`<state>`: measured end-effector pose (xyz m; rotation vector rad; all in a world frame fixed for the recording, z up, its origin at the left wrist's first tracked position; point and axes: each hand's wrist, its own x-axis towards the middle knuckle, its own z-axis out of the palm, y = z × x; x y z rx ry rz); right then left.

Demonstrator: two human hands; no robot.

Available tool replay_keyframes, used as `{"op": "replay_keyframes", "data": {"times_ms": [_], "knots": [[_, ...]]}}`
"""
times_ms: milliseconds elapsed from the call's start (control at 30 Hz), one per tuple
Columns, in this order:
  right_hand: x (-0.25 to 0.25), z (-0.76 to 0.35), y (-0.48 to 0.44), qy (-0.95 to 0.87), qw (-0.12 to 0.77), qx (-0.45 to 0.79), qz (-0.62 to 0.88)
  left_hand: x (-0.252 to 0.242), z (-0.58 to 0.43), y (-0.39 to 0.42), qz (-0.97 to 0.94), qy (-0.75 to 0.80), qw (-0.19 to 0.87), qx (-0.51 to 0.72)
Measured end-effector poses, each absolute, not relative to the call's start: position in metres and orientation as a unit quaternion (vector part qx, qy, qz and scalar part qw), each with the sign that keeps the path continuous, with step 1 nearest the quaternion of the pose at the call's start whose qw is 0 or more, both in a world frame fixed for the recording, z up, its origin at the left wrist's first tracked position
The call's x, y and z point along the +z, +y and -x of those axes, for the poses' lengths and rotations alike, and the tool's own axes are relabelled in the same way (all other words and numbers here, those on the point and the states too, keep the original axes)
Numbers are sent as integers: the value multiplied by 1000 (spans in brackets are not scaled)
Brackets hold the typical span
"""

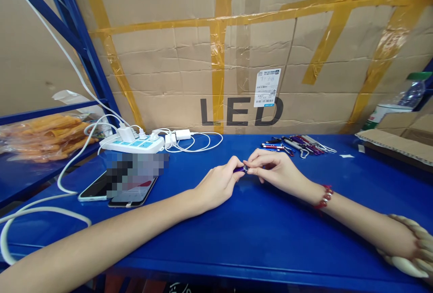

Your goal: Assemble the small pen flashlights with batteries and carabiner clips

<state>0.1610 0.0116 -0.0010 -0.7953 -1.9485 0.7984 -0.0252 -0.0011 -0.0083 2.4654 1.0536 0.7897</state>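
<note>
Left forearm [118, 234] and right forearm [365, 220] extended forward, left grip [218, 183] and right grip [274, 169] pinched together

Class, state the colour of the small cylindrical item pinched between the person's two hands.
The small cylindrical item is purple, best seen in the head view.

A blue workbench top [257, 239] is stretching right across the view under soft, even light. Behind it a wall of flattened cardboard [162, 58] is standing tall, with yellow tape [216, 58] criss-crossing it. Black LED lettering [237, 111] is showing low down, and a white shipping label [267, 87] is overlapping it. On the left a blue steel rack upright [77, 26] is slanting upward, and its shelf [30, 175] is carrying a clear bag of orange pieces [43, 135]. A white power strip [135, 144] is lying at the back of the bench, with white cables [199, 144] trailing from it. Far right, an open carton [399, 141] is sitting before a green-capped bottle [411, 94].
</note>
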Motion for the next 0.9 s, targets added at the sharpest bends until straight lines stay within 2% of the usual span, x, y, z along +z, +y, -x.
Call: {"op": "replay_keyframes", "data": {"times_ms": [333, 600, 900], "knots": [[-3, -164, 20, -769, 413, 381, 306, -9, 25, 0, -866, 373, 182, 280], [2, -162, 17, -759, 411, 374, 340, -8, 24, -1, -861, 391, 154, 287], [-6, -157, 17, -700, 425, 430, 380, -7, 22, -1, -843, 416, 127, 316]]}}
